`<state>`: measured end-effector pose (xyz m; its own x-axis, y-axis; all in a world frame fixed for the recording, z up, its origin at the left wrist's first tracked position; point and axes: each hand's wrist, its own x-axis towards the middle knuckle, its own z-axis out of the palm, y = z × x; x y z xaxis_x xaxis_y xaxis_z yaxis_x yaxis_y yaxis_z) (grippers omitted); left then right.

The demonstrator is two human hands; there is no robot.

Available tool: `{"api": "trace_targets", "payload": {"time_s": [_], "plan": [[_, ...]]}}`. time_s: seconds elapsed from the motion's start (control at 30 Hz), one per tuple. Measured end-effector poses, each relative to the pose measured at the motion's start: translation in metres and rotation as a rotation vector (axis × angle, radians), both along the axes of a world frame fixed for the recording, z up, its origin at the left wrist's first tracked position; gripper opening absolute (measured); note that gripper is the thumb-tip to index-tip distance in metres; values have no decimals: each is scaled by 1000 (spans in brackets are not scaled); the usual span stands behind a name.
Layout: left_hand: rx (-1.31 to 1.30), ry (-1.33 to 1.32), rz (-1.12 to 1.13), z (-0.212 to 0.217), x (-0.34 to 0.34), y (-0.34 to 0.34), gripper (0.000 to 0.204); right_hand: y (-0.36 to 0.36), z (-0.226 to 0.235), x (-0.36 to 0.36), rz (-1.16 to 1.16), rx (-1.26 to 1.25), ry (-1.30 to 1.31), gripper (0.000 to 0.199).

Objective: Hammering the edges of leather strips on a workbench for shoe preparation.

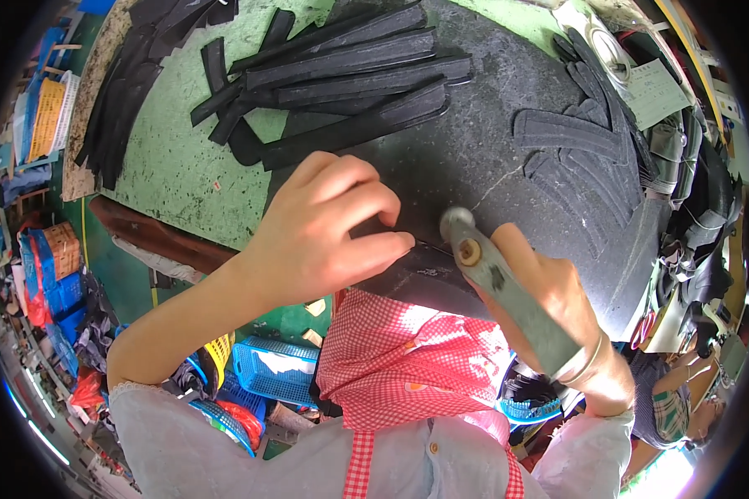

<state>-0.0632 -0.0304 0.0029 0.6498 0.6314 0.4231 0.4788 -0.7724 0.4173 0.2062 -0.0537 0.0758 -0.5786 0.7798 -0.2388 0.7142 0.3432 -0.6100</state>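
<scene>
My left hand [324,229] presses down on a thin black strip [395,243] lying on a dark stone slab [474,158], fingers curled over it. My right hand [558,295] grips the grey handle of a small hammer [499,279] whose round metal head [456,220] sits just right of the left fingertips, close above the strip. A pile of long black straps [349,79] lies across the far part of the slab and the green table [175,158]. Flat black cut pieces [582,158] are spread at the right of the slab.
More black strips [121,108] hang over the table's left edge. Blue and yellow plastic baskets [270,366] stand on the floor below. Another person [682,403] sits at the lower right. A paper sheet [653,91] lies at the far right.
</scene>
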Motion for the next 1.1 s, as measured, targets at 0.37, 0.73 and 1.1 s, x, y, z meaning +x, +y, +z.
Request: {"api": "trace_targets", "payload": {"time_s": [0.37, 0.73, 1.1], "plan": [[-78, -51, 124, 0, -9, -2, 30, 3, -2, -19, 38, -181, 85, 31], [-80, -61, 287, -6, -21, -18, 31, 14, -2, -30, -4, -185, 154, 28], [-58, -97, 419, -12, -17, -42, 30, 22, 2, -40, 50, -66, 104, 25]]}}
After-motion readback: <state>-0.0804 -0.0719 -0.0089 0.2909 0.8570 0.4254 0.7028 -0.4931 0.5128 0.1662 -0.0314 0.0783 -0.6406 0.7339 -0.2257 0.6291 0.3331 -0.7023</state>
